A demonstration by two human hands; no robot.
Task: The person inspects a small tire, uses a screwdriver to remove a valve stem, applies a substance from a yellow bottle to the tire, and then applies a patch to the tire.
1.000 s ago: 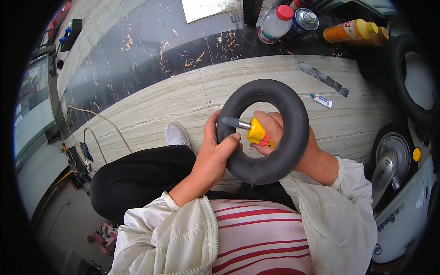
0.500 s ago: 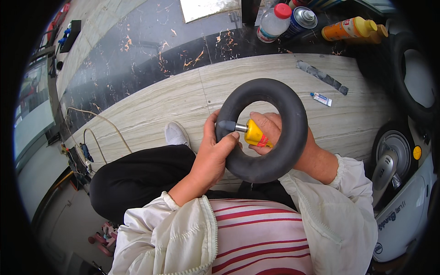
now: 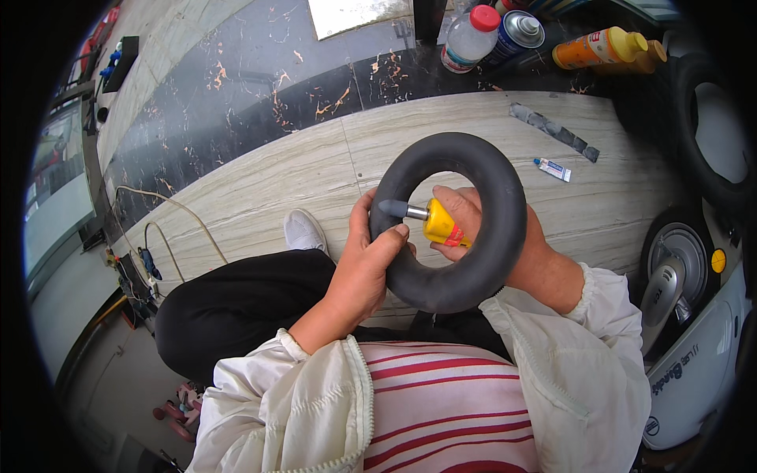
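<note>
My left hand [image 3: 367, 264] grips a black inner tube [image 3: 441, 288] on its left side, thumb pressed on the rubber and fingers wrapped behind. My right hand [image 3: 528, 260] reaches behind the tube and into its opening, closed on a yellow tool [image 3: 440, 222] with a red band, a metal shank and a grey rounded tip. The tip lies over the tube's left inner side, just above my left thumb; whether it touches is unclear. A small tube with a blue cap [image 3: 553, 169] and a dark strip [image 3: 556, 130] lie on the floor beyond.
Bottles and a spray can [image 3: 522, 35] stand along the back, beside an orange bottle [image 3: 591, 49]. At right are a tyre [image 3: 686, 118], a wheel [image 3: 682, 252] and a white panel [image 3: 686, 378]. Cables [image 3: 201, 213] run at left, near my leg [image 3: 236, 307] and shoe [image 3: 303, 229].
Both hands, the inner tube and the yellow tool have shifted very slightly upward in the picture. The grips look the same.
</note>
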